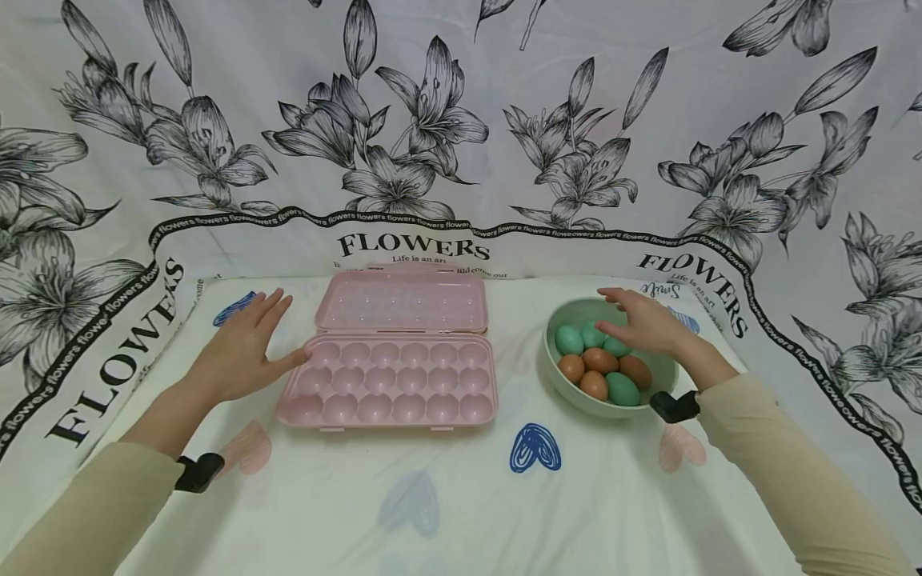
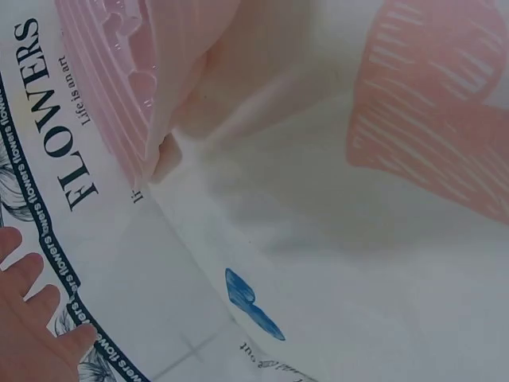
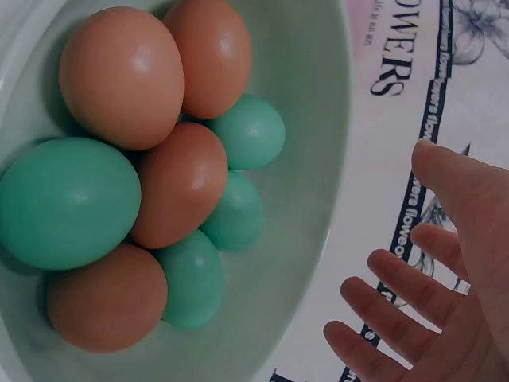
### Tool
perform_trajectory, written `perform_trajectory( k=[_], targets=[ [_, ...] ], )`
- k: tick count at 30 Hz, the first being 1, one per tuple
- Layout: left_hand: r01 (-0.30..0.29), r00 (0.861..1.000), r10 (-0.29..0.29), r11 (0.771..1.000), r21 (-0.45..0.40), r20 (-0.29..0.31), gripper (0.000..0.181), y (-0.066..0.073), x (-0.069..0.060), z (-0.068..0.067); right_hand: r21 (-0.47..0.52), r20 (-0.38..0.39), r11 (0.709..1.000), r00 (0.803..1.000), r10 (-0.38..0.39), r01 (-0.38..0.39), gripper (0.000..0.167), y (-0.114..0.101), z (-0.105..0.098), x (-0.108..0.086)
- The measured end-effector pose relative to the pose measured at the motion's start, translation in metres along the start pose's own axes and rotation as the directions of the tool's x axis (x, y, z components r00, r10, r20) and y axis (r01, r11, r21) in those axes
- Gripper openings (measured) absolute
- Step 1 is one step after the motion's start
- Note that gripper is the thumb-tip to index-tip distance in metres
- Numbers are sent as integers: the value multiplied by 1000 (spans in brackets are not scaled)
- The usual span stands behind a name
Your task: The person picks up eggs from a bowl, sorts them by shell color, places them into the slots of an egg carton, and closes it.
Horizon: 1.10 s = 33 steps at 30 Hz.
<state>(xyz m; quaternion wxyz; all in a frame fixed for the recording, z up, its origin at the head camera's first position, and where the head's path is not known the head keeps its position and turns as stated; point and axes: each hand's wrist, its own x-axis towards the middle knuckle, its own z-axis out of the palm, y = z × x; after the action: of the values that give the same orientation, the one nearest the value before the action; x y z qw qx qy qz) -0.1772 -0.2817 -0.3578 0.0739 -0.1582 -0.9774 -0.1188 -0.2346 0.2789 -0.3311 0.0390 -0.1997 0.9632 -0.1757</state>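
A pink egg carton [image 1: 392, 382] lies with its lid [image 1: 403, 302] folded back, its rows of cups bare. Right of it stands a pale green bowl [image 1: 558, 384] with several brown eggs [image 1: 601, 360] and green eggs [image 1: 623, 390]. My left hand [image 1: 241, 344] hovers at the carton's left side, fingers spread, holding nothing. Over the bowl's far right part is my right hand [image 1: 641, 320], its fingers loosely extended. In the right wrist view the right hand [image 3: 433, 278] has nothing in it, and brown eggs [image 3: 123, 79] and green eggs [image 3: 67, 203] fill the bowl's near side.
A white cloth [image 1: 324, 496] with printed hearts covers the table. Behind it hangs a white curtain [image 1: 504, 184] with black flower drawings and lettering. Dark wrist straps [image 1: 199, 472] sit at both sleeve cuffs.
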Motion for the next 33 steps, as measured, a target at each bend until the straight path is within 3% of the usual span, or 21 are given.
perform_trajectory(
  k=[12, 22, 28, 33],
  targets=[
    [-7, 999, 4, 996, -90, -34, 90, -2, -19, 20, 71, 20, 997, 1000, 10, -11, 53, 2, 12, 10],
    [30, 1000, -29, 991, -127, 11, 93, 2, -38, 37, 68, 63, 998, 998, 12, -17, 49, 5, 26, 18],
    [65, 997, -57, 986, -153, 60, 96, 4, -47, 47, 20, 91, 1000, 996, 4, -5, 48, 3, 32, 21],
    [61, 998, -56, 987, -150, 42, 95, 5, -52, 57, -29, 110, 999, 994, 16, -13, 47, 0, 33, 22]
  ],
)
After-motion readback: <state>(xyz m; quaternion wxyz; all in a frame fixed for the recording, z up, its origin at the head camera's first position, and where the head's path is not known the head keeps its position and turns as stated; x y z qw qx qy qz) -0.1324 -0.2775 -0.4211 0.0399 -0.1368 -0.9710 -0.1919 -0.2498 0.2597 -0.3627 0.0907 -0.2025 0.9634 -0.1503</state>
